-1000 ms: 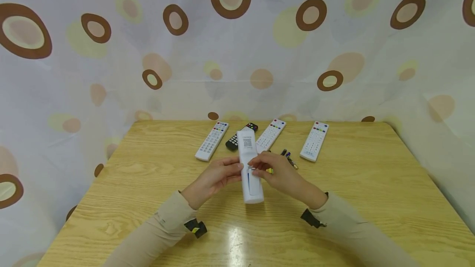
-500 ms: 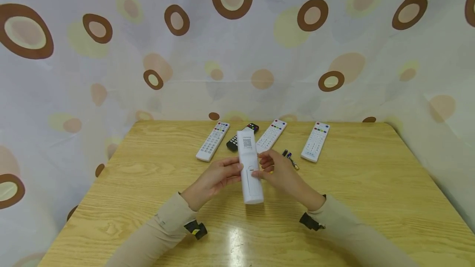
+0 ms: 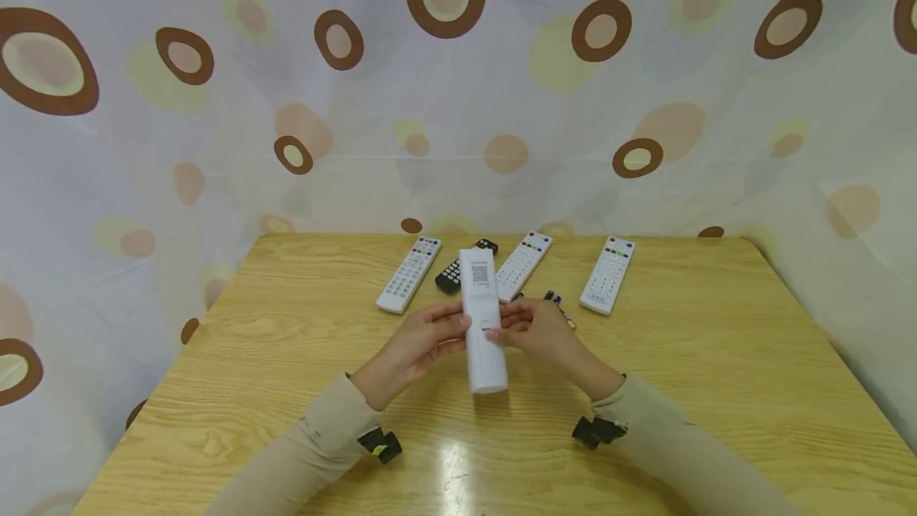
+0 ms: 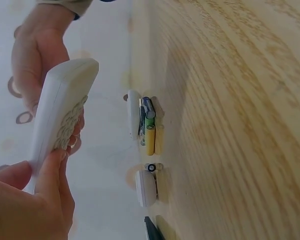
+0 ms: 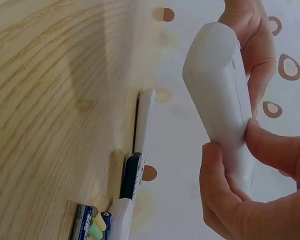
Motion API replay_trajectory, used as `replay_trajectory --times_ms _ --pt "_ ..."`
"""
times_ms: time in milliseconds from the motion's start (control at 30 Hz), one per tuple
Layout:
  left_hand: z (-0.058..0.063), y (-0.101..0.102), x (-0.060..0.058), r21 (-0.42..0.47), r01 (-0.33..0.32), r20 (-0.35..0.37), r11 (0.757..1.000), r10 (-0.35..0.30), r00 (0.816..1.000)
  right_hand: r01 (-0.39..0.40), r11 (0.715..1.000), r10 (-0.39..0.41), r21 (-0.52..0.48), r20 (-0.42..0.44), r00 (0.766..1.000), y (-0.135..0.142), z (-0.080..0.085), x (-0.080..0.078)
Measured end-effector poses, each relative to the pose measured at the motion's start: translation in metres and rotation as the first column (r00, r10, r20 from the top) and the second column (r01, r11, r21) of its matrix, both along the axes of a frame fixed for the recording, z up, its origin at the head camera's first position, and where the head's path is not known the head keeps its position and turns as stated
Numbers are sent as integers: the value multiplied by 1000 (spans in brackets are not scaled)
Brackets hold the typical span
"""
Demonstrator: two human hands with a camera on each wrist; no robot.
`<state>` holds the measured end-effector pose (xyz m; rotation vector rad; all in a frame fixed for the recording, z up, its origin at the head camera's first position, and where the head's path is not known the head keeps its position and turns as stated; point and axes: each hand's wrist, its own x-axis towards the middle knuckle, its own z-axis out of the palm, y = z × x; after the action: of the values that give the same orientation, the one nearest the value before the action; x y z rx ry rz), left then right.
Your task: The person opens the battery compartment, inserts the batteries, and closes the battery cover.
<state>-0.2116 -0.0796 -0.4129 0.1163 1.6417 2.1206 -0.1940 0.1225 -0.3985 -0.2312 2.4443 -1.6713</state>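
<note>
As our left hand (image 3: pixel 421 341) and right hand (image 3: pixel 546 338) grip the long white plastic remote (image 3: pixel 482 309), we're probably seating its flat white plastic cover (image 3: pixel 489 358) between them; next needs firm pressing

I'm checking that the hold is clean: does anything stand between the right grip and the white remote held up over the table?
Nothing visible does. The right grip pinches the white remote directly. The left grip holds its opposite side, and the batteries lie beyond on the table, not in between.
</note>
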Motion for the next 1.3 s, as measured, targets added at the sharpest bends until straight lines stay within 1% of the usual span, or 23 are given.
replay_trajectory --times_ms 100,167,200,233,333,400,433,467,600,733,867,967,1067,1133,1300 --pt "0 1 -1 -5 -16 11 1000 16 1000 13 1000 -13 7 -52 999 -3 -2 1" --pt "0 2 -1 -18 -34 14 999 34 999 31 999 -28 22 -116 993 -5 -3 4" --pt "1 2 -2 -25 -46 16 999 46 999 44 999 -39 31 -152 988 -7 -3 5" --pt "1 3 -2 -34 -59 16 998 59 998 59 997 -50 39 -204 978 -9 -4 7" --pt "4 5 -1 -51 -101 12 994 102 995 99 993 -77 60 -298 951 -15 -3 11" --pt "6 6 -1 -59 -123 4 991 123 992 112 990 -79 84 -317 945 -20 -1 12" --pt "7 7 0 -65 -133 0 989 133 991 115 988 -76 106 -319 945 -22 0 13" --pt "7 7 0 -70 -142 -2 987 143 990 110 986 -67 126 -304 950 -24 1 14" --pt "9 9 0 -83 -164 -12 983 164 986 103 969 -30 224 -310 950 -30 5 16" --pt "11 10 2 -78 -170 -21 982 169 985 99 967 -15 234 -334 942 -35 7 16" --pt "12 9 2 -72 -166 -34 983 164 986 81 978 -15 193 -318 948 -37 5 13" --pt "10 8 1 -76 -161 -38 984 159 987 62 988 -20 144 -280 960 -37 2 10" --pt "6 7 -1 -92 -154 -43 984 150 988 53 996 -33 75 -246 969 -37 -2 7" --pt "3 5 -2 -94 -152 -58 984 147 987 53 998 -45 27 -222 974 -36 -3 5" --pt "-2 1 -2 -91 -154 -92 984 145 985 25 995 -36 -92 -123 992 -36 -3 2"
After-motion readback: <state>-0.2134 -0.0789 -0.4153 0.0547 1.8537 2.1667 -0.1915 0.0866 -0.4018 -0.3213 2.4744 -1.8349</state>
